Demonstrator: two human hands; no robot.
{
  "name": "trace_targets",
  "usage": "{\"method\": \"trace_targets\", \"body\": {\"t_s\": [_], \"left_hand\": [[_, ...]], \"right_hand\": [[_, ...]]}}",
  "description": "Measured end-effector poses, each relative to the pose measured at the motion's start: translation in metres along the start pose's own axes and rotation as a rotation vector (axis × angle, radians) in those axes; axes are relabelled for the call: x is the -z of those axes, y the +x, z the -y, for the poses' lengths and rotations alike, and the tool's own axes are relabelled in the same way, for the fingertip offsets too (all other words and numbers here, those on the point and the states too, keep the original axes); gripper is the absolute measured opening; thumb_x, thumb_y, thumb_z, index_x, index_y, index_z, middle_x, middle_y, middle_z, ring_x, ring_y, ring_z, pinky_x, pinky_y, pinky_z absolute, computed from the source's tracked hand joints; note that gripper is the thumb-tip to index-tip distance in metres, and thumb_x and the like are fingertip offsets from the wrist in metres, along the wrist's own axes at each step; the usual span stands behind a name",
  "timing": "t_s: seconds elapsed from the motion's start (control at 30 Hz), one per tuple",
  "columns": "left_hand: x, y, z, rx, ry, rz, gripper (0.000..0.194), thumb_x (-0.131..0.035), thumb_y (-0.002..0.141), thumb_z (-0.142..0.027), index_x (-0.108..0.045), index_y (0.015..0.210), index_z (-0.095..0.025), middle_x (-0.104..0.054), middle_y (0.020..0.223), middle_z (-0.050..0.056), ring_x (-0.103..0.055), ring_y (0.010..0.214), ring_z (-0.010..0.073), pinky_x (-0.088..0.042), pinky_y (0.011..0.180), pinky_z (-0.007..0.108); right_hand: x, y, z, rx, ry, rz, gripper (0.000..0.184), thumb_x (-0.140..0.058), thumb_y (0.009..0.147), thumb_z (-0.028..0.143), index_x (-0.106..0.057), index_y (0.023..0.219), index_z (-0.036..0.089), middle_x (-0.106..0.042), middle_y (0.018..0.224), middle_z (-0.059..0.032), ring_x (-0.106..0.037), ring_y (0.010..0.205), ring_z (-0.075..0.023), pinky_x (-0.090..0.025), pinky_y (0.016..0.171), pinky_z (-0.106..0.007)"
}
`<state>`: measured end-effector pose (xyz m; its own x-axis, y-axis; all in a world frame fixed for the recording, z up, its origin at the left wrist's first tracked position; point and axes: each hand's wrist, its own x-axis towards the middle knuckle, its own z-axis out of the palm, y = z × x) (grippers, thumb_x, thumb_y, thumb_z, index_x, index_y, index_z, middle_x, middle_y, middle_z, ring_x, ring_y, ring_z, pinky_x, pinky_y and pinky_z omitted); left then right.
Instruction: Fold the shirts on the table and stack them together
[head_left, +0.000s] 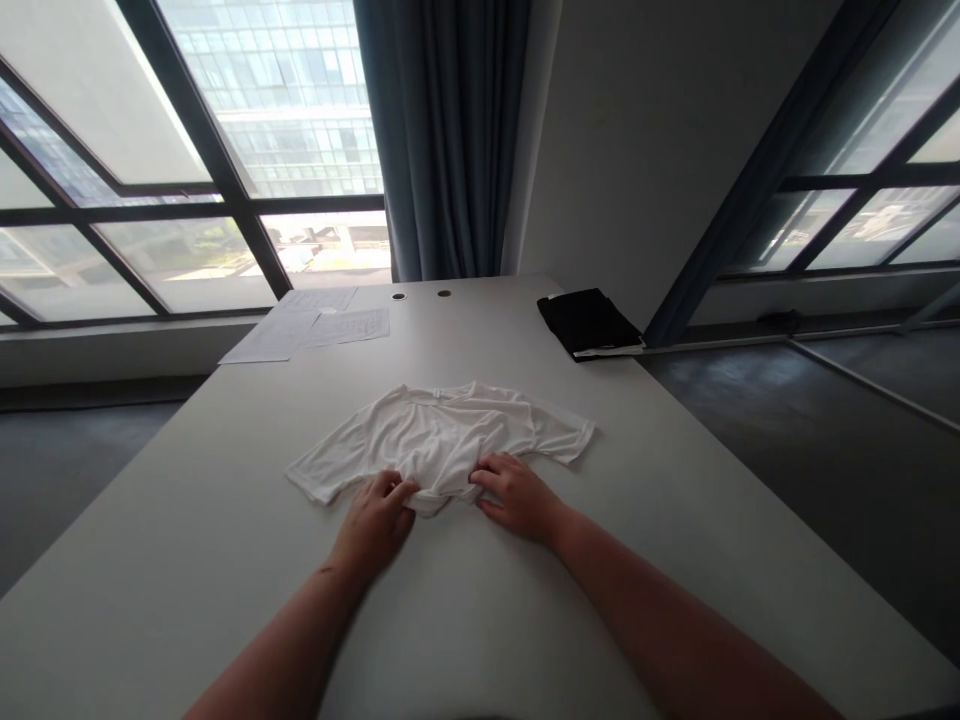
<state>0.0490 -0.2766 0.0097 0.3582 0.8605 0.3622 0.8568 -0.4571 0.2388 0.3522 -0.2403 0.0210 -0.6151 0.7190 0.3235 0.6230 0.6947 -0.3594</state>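
A white short-sleeved T-shirt lies on the white table, its neckline toward the far end and its sleeves spread to both sides. The body of the shirt is bunched and wrinkled, gathered up toward the near side. My left hand pinches the bunched near edge on its left, fingers curled over the cloth. On the right of that same edge, my right hand grips the fabric between thumb and fingers. Parts of the shirt under the folds are hidden.
The white table reaches away to a dark curtain and windows. Printed papers lie at its far left. A black folder-like item with papers sits at the far right edge. Two cable holes show at the back.
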Motion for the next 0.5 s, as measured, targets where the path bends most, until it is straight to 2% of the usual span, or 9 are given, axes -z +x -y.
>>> {"method": "trace_targets", "body": {"t_s": [0.1, 0.2, 0.3, 0.43, 0.5], "left_hand": [[-0.007, 0.020, 0.004, 0.035, -0.125, -0.018, 0.031, -0.053, 0.089, -0.021, -0.070, 0.116, -0.022, -0.067, 0.125, 0.011, -0.063, 0.121, 0.0268, -0.052, 0.106, 0.041], [-0.008, 0.038, 0.014, 0.106, -0.263, -0.010, 0.028, -0.049, 0.093, -0.027, -0.068, 0.112, -0.022, -0.069, 0.129, 0.011, -0.064, 0.123, 0.0259, -0.052, 0.106, 0.040], [-0.004, 0.051, 0.027, 0.223, -0.408, -0.036, 0.027, -0.048, 0.095, -0.037, -0.067, 0.109, -0.023, -0.074, 0.116, 0.009, -0.068, 0.110, 0.0245, -0.054, 0.096, 0.037], [-0.001, 0.054, 0.041, 0.432, -0.520, -0.264, 0.025, -0.046, 0.097, -0.043, -0.063, 0.097, -0.024, -0.070, 0.083, 0.001, -0.063, 0.079, 0.0187, -0.050, 0.076, 0.030], [0.000, 0.051, 0.045, 0.495, -0.533, -0.363, 0.024, -0.047, 0.097, -0.044, -0.058, 0.090, -0.024, -0.064, 0.077, -0.001, -0.059, 0.073, 0.0176, -0.047, 0.072, 0.029]], "right_hand": [[-0.008, 0.008, -0.005, -0.126, -0.021, -0.070, 0.022, -0.068, 0.090, 0.021, -0.070, 0.111, 0.021, -0.064, 0.116, -0.0105, -0.057, 0.111, -0.0279, -0.045, 0.100, -0.043], [-0.007, 0.015, -0.023, -0.173, 0.110, -0.152, 0.009, -0.059, 0.090, 0.018, -0.065, 0.096, 0.020, -0.064, 0.105, -0.0083, -0.058, 0.102, -0.0247, -0.045, 0.097, -0.039], [0.002, 0.015, -0.041, -0.285, 0.316, -0.288, 0.009, -0.054, 0.094, 0.028, -0.058, 0.088, 0.022, -0.061, 0.088, -0.0027, -0.057, 0.086, -0.0210, -0.046, 0.084, -0.033], [0.012, 0.006, -0.058, -0.486, 0.529, -0.564, 0.025, -0.050, 0.097, 0.047, -0.051, 0.085, 0.024, -0.052, 0.074, 0.0029, -0.050, 0.070, -0.0183, -0.044, 0.070, -0.030], [0.013, 0.001, -0.065, -0.541, 0.551, -0.612, 0.028, -0.051, 0.096, 0.051, -0.052, 0.088, 0.024, -0.050, 0.071, 0.0036, -0.049, 0.068, -0.0182, -0.043, 0.067, -0.030]]}}
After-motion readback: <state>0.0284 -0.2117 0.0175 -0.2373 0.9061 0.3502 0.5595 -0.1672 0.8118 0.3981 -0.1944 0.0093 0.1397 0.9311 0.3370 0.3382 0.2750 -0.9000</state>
